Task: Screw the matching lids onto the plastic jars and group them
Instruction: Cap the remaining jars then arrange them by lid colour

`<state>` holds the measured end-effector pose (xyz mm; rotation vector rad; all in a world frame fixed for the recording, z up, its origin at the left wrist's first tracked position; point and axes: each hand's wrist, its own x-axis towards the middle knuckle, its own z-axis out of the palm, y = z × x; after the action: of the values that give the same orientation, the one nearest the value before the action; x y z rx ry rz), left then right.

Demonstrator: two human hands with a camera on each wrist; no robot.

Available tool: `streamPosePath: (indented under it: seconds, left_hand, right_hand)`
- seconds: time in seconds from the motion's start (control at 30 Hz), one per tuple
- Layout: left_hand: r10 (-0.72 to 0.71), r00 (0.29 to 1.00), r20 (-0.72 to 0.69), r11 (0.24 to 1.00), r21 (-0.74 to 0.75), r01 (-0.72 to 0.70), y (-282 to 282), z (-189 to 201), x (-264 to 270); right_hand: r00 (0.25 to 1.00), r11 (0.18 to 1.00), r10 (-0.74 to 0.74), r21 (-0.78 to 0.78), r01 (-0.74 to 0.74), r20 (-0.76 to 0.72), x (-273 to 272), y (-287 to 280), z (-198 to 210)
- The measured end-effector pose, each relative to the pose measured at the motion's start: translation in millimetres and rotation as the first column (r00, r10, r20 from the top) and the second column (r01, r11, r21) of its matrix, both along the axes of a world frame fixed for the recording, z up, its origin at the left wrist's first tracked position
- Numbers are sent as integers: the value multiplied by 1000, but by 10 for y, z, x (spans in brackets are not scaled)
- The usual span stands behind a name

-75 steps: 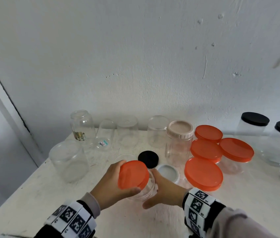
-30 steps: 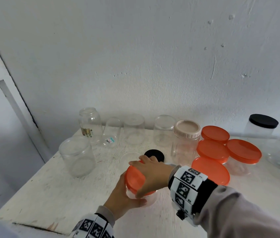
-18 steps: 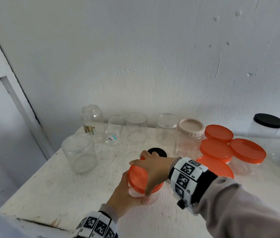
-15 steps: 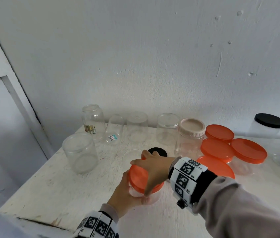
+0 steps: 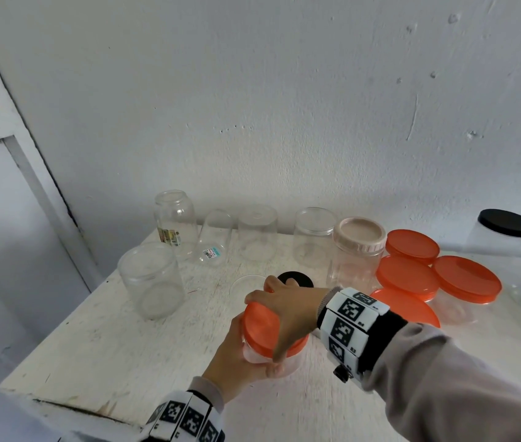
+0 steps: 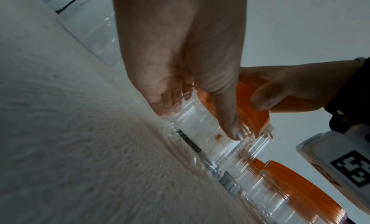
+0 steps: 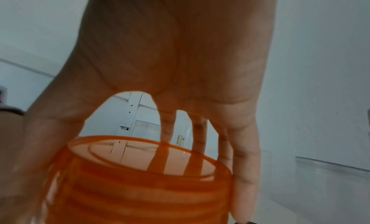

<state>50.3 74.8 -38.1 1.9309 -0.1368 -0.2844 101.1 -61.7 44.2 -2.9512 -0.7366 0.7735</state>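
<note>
A short clear plastic jar stands near the table's front edge, tilted a little, with an orange lid on its mouth. My left hand grips the jar's clear wall from the near left side. My right hand reaches over from the right, its fingers and thumb curled round the orange lid's rim. In the left wrist view the orange lid sits on the jar's neck, with my right hand's thumb pressed on its edge. The jar's far side is hidden by my hands.
Several open clear jars stand at the back left, a beige-lidded jar behind the hands. Orange-lidded jars cluster at right, black-lidded ones beyond. A loose black lid and a clear lid lie on the white table.
My right hand came off the jar's side and moved over the top to grip the orange lid. My left hand dropped from the lid to the jar's wall.
</note>
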Motion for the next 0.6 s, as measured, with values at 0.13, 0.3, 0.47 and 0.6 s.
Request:
streamPosePath:
  seconds: [0.13, 0.3, 0.47, 0.6]
  left_hand:
    - [-7, 1000, 8, 1000, -22, 7, 43, -105, 27]
    - [-5, 999, 42, 1000, 10, 4, 38, -157, 61]
    - [23, 999, 26, 999, 38, -23, 5, -127, 80]
    - [17, 999, 27, 1000, 12, -17, 12, -165, 84]
  right_hand:
    - [996, 996, -85, 34, 84, 22, 0, -13, -66]
    - [991, 990, -134, 54, 132, 30, -38, -17, -95]
    - [998, 998, -50, 38, 51, -33, 1, -17, -7]
    - [995, 995, -93, 36, 94, -22, -2, -15, -20]
